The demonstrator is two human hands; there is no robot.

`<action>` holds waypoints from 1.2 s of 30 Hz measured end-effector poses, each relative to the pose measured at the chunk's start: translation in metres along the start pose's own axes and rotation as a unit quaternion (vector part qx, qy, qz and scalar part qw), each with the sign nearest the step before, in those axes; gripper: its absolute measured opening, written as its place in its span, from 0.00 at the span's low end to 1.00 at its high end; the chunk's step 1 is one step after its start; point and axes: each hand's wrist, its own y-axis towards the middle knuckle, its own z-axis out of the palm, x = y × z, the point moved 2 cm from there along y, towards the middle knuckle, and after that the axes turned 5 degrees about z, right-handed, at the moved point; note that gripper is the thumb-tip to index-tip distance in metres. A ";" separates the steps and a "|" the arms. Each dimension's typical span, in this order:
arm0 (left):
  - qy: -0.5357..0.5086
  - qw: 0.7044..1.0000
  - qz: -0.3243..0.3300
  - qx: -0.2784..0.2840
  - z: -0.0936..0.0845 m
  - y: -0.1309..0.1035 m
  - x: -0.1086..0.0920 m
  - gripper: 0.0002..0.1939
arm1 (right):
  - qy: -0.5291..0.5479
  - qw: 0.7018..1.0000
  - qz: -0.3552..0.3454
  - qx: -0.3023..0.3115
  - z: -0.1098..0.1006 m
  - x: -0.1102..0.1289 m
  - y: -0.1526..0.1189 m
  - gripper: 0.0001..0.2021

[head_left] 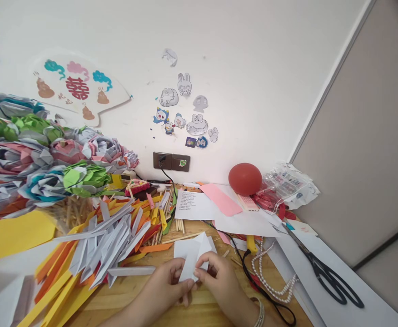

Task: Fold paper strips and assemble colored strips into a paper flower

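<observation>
Rising between 2 hands [219,274] is folded white paper [189,267].

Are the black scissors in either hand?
No, the scissors lie on white paper while the left hand and right hand hold a folded sheet.

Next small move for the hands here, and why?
I'd probably run the right hand's thumb down the fold of the white paper. That hand already pinches it by the fold, the left hand grips the other side, and the fold seems to stand up rather than lie flat.
</observation>
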 end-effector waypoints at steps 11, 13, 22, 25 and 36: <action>-0.014 1.000 -0.005 -0.020 -0.001 0.001 0.006 0.14 | 0.007 0.999 -0.029 0.025 0.000 0.002 -0.002 0.10; -0.012 1.000 -0.002 -0.021 -0.001 0.001 0.006 0.14 | 0.012 0.999 -0.021 0.031 0.001 -0.001 -0.002 0.12; -0.010 1.000 -0.011 -0.018 -0.001 0.004 0.008 0.14 | 0.011 0.999 -0.028 0.040 0.004 -0.004 -0.004 0.13; -0.009 1.000 -0.006 -0.016 -0.001 0.004 0.010 0.13 | -0.003 0.999 -0.030 0.033 0.003 -0.002 -0.004 0.14; -0.005 1.000 0.002 -0.007 0.000 0.002 0.004 0.12 | 0.038 0.997 -0.012 0.068 0.004 -0.004 -0.005 0.15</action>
